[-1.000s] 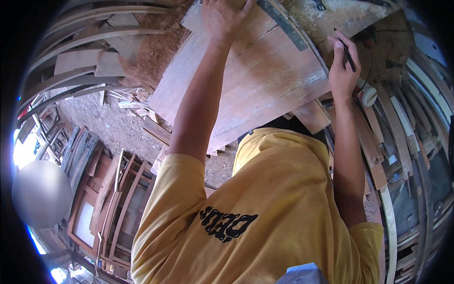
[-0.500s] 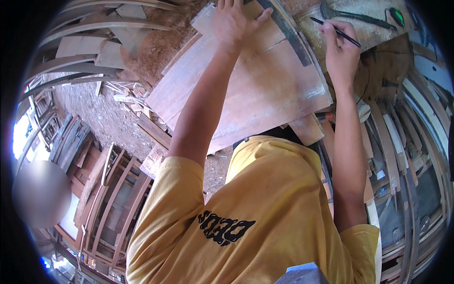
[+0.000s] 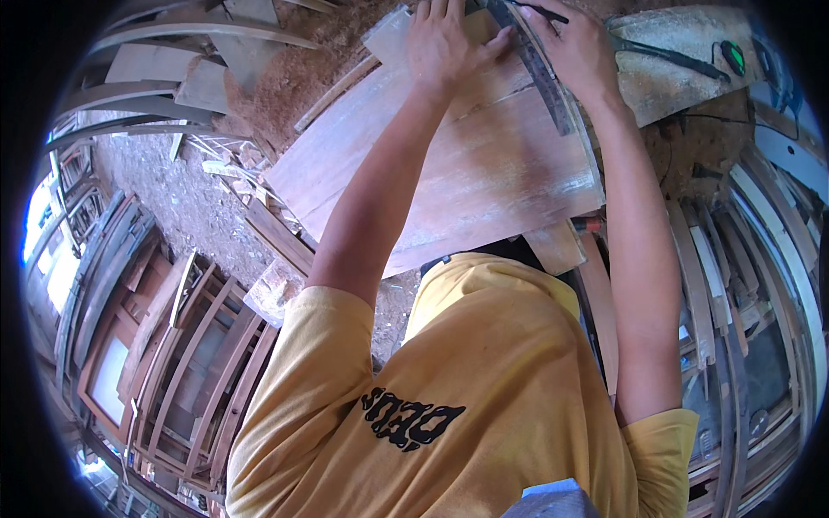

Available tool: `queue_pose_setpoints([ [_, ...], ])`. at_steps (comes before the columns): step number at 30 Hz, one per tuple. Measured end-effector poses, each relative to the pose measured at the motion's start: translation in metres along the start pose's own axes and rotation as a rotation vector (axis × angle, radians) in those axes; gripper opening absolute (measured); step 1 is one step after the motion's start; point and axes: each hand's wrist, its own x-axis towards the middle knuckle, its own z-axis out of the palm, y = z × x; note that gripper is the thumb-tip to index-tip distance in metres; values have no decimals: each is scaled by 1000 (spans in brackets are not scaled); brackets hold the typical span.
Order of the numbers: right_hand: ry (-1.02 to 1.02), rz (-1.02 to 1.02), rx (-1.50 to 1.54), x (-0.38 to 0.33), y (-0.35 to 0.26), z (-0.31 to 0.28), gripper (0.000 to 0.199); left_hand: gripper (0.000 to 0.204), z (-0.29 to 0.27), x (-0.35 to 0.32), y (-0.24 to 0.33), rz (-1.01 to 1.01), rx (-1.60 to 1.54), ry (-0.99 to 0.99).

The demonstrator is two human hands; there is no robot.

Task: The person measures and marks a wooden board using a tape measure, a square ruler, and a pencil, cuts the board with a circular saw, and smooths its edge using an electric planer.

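Observation:
My left hand (image 3: 442,53) presses on a wide, pale reddish wooden board (image 3: 414,190), its fingers stretched out and the thumb spread to the right. Along the board's right side lies a dark, flat metal straightedge (image 3: 544,95), whose far end runs out at the top of the picture. The left thumb reaches toward it. At the straightedge's far part, my right hand (image 3: 577,53) is closed on a slim black pen (image 3: 546,12). The pen's tip points left, over the straightedge; I cannot tell whether it touches the wood.
Right of the board, a dusty work surface (image 3: 691,30) carries a dark long-handled tool (image 3: 669,59) and a small black-and-green object (image 3: 733,58). Stacked timber (image 3: 743,259) stands at the right, wooden frames (image 3: 203,363) at the left. Sawdust (image 3: 281,95) is heaped beyond the board.
My right hand has moved left with the pen, from above the side surface to the straightedge. The left hand stays spread on the board. The view has shifted slightly.

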Motion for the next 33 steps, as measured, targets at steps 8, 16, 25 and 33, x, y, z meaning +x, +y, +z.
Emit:
queue_pose_setpoints([
  [8,9,-28,51,1,2,1,25,76,-2,-1,5,11,-8,3],
  [16,34,-121,-12,3,13,1,26,77,1,-2,4,30,11,31],
  [25,-24,-194,-245,-64,45,-23,21,78,-1,-1,5,-16,22,-12],
  [33,-91,-123,-189,-118,41,-46,22,80,-1,-3,1,17,3,23],
])
